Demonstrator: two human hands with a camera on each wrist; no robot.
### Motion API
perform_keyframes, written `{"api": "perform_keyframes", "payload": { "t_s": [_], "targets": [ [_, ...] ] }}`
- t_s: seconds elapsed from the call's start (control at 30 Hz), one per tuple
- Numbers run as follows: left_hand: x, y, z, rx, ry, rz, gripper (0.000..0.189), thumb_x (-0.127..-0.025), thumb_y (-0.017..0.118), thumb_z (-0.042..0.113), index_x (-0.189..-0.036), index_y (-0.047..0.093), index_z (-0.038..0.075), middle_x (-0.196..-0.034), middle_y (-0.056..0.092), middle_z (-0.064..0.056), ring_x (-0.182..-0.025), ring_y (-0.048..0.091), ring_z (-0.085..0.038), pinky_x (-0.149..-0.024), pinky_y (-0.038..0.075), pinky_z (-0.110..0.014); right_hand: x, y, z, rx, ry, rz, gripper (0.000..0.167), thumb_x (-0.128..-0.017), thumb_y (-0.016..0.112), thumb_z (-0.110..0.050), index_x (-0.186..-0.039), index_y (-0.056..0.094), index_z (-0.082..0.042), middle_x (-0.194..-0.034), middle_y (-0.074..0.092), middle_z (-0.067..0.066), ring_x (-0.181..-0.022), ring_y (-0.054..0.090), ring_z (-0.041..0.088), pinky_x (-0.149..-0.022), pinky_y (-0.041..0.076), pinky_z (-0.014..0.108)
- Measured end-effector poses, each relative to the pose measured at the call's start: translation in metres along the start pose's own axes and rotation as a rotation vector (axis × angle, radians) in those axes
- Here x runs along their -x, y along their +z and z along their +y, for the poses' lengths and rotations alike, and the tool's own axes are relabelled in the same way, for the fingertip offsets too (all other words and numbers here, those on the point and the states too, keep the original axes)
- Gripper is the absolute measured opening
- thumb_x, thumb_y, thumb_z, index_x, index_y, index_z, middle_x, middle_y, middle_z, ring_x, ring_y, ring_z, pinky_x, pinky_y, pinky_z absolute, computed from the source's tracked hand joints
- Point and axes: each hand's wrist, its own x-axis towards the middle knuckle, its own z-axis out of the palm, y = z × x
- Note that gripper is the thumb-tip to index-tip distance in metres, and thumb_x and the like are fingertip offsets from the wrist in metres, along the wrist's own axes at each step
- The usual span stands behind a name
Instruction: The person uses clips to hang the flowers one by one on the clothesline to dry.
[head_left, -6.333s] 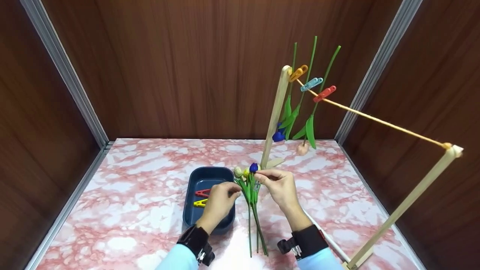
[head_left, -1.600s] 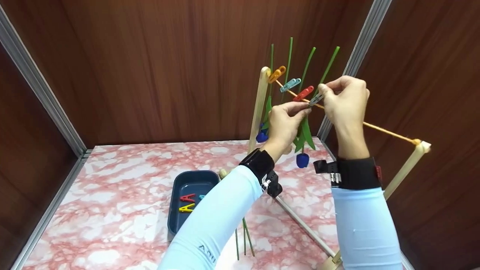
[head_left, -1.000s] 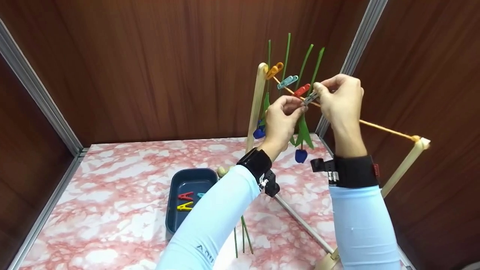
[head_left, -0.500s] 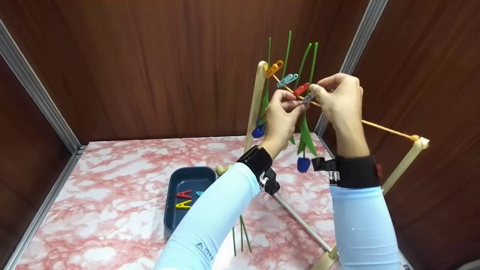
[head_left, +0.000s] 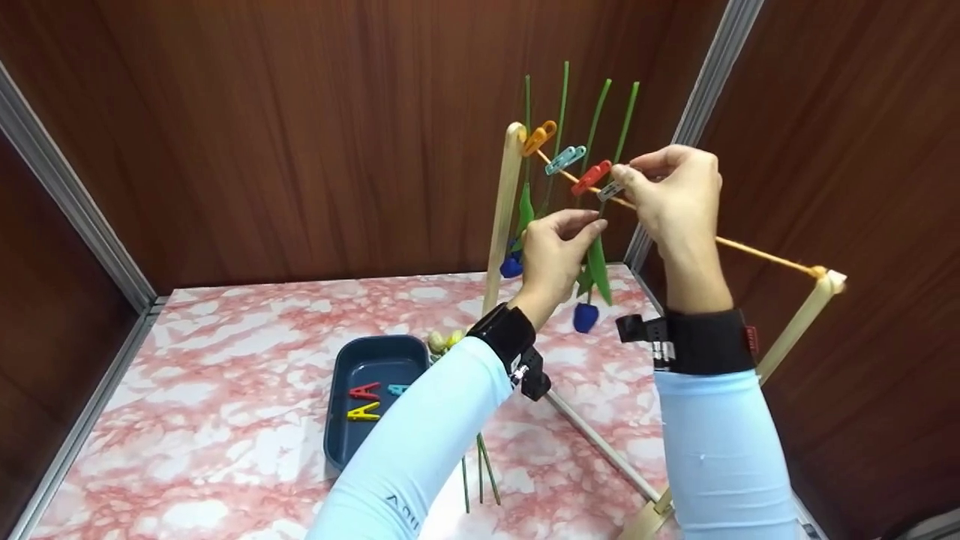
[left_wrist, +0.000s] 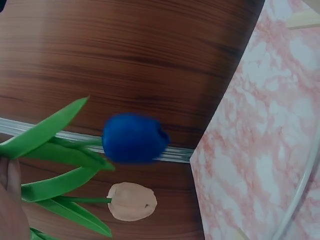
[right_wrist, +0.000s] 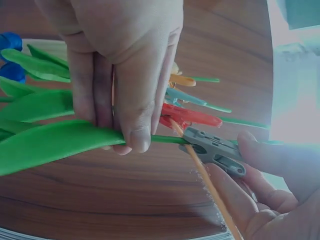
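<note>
Right grip (head_left: 675,196): grey clothespin (right_wrist: 212,149) pinched at the rope (head_left: 765,256) | left grip (head_left: 553,253): blue tulip (head_left: 597,268) pinched by stem, fingers lowered from clothespin | tulip held head-down below rope; fastening judged nearly complete

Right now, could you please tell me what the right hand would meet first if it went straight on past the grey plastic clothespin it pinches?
Probably the red plastic clothespin, clipped next along the thin orange rope, though the head view leaves the exact depth unclear.
</note>
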Motion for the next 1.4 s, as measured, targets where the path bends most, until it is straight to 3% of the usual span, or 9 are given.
{"api": "perform_keyframes", "payload": {
  "t_s": [0.17,0.3,0.47,0.73,0.87,1.0,1.13,1.27,1.4],
  "targets": [
    [-0.002,-0.001,0.003,-0.037,0.016,0.019,0.016,-0.095,0.085,0.013,-0.108,0.086,0.002,-0.106,0.086,-0.012,-0.087,0.074,-0.003,-0.077,0.059,-0.013,0.003,0.004,-0.001,0.019,-0.035,0.063,0.023,-0.096,0.084,-0.025,-0.108,0.086,-0.005,-0.089,0.075,-0.005,-0.09,0.058,0.009,-0.066,0.048,0.019],
    [-0.002,-0.001,0.006,-0.005,0.008,0.025,0.015,-0.094,0.085,0.011,-0.106,0.086,0.001,-0.104,0.086,-0.015,-0.083,0.071,0.0,-0.074,0.058,-0.013,0.004,0.006,0.0,0.036,-0.047,0.068,0.02,-0.097,0.083,-0.023,-0.105,0.086,-0.004,-0.091,0.077,-0.001,-0.088,0.059,0.008,-0.064,0.046,0.018],
    [-0.003,0.0,0.007,0.02,-0.013,0.022,0.015,-0.094,0.085,0.01,-0.105,0.086,0.001,-0.105,0.085,-0.016,-0.083,0.071,-0.001,-0.073,0.059,-0.014,0.004,0.007,0.0,0.071,-0.032,0.043,0.023,-0.098,0.082,-0.024,-0.109,0.085,-0.005,-0.096,0.08,0.002,-0.086,0.062,0.009,-0.066,0.048,0.017],
    [-0.002,-0.002,0.006,-0.081,-0.003,0.016,0.019,-0.095,0.085,0.016,-0.111,0.086,0.004,-0.109,0.086,-0.012,-0.092,0.076,-0.008,-0.078,0.059,-0.013,0.003,0.003,-0.004,0.107,0.029,-0.031,0.032,-0.096,0.083,-0.03,-0.118,0.082,-0.007,-0.104,0.079,0.002,-0.095,0.062,0.014,-0.071,0.049,0.021],
    [0.001,-0.008,0.005,-0.041,0.001,0.01,0.02,-0.096,0.084,0.015,-0.113,0.085,0.005,-0.112,0.085,-0.012,-0.097,0.079,-0.009,-0.083,0.062,-0.015,0.002,0.002,-0.005,0.104,0.032,-0.064,0.035,-0.097,0.083,-0.031,-0.121,0.08,-0.006,-0.109,0.078,0.007,-0.092,0.063,0.013,-0.069,0.051,0.017],
    [0.009,-0.027,0.002,-0.082,0.052,0.018,0.021,-0.097,0.084,0.02,-0.115,0.085,0.008,-0.112,0.086,-0.008,-0.099,0.079,-0.009,-0.088,0.062,-0.017,0.004,0.002,-0.005,0.092,0.015,-0.07,0.036,-0.097,0.083,-0.03,-0.122,0.078,-0.005,-0.114,0.077,0.012,-0.089,0.064,0.011,-0.068,0.053,0.013],
    [0.022,-0.056,-0.007,-0.144,0.113,0.049,0.019,-0.097,0.084,0.022,-0.112,0.086,0.01,-0.11,0.086,-0.007,-0.097,0.08,-0.012,-0.088,0.063,-0.02,0.004,0.004,-0.004,0.089,-0.013,-0.053,0.035,-0.096,0.084,-0.027,-0.122,0.076,-0.004,-0.119,0.079,0.015,-0.092,0.071,0.011,-0.071,0.053,0.012],
    [0.04,-0.089,-0.017,-0.146,0.112,0.097,0.018,-0.097,0.084,0.021,-0.11,0.086,0.008,-0.108,0.086,-0.008,-0.095,0.081,-0.016,-0.087,0.066,-0.029,0.005,0.003,-0.003,0.081,-0.021,-0.061,0.04,-0.096,0.084,-0.027,-0.126,0.072,-0.003,-0.126,0.076,0.018,-0.11,0.075,0.02,-0.091,0.061,0.023],
    [0.057,-0.122,-0.025,-0.168,0.097,0.137,0.018,-0.098,0.082,0.018,-0.11,0.085,0.005,-0.108,0.086,-0.011,-0.098,0.082,-0.02,-0.091,0.067,-0.038,0.01,0.001,-0.001,0.062,-0.056,-0.021,0.051,-0.097,0.083,-0.031,-0.134,0.066,-0.002,-0.135,0.071,0.019,-0.124,0.068,0.028,-0.108,0.057,0.038]
  ]
}}
